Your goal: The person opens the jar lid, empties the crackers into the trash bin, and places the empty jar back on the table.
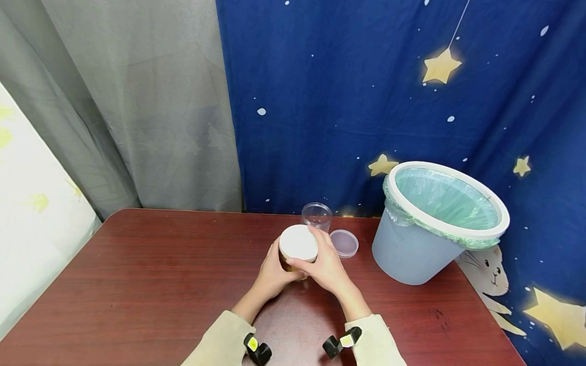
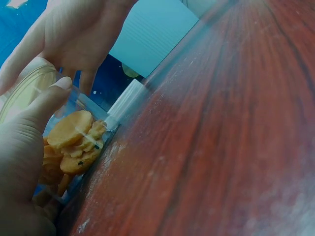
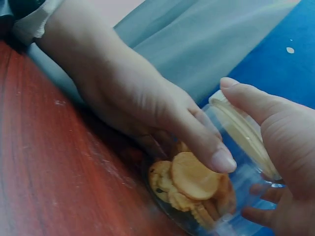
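A clear plastic jar partly filled with round golden cookies stands on the table, with a white lid on top. My left hand grips the jar's side, its thumb lying across the clear wall in both wrist views. From the other side my right hand holds the lid by its rim, thumb at the near edge and fingers round the far side. Just behind stands a second clear jar. Beside it a translucent lid lies flat on the table.
A blue-grey bin with a white rim and green liner stands at the table's right. The dark red table reaches back to a grey curtain and a blue star-patterned curtain.
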`<action>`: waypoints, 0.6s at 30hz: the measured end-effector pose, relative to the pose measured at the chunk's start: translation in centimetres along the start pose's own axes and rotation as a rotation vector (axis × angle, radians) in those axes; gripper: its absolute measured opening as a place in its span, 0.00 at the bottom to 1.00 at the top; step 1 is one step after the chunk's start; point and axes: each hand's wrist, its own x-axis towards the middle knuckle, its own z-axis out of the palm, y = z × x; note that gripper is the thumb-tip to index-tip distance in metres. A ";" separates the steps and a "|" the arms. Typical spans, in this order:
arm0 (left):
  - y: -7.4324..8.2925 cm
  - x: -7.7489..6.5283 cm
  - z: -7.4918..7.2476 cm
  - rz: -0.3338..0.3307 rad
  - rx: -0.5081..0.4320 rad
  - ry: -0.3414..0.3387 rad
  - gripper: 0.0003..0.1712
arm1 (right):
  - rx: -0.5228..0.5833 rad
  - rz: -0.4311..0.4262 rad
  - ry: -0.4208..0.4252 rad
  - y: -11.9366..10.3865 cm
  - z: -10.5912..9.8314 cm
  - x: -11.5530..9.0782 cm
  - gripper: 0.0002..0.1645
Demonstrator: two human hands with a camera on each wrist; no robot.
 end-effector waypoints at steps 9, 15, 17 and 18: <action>-0.1 0.0 0.1 0.006 0.008 0.002 0.67 | -0.012 -0.005 -0.024 0.0 -0.2 0.0 0.61; -0.2 0.0 0.1 0.007 0.026 0.013 0.69 | -0.062 -0.022 -0.107 0.0 -2.0 -0.1 0.61; -0.2 0.0 0.1 0.003 0.032 0.012 0.69 | -0.084 -0.023 -0.129 0.0 -2.7 -0.2 0.60; -0.2 0.0 0.1 0.001 0.034 0.012 0.69 | -0.093 -0.025 -0.138 0.1 -3.0 -0.2 0.59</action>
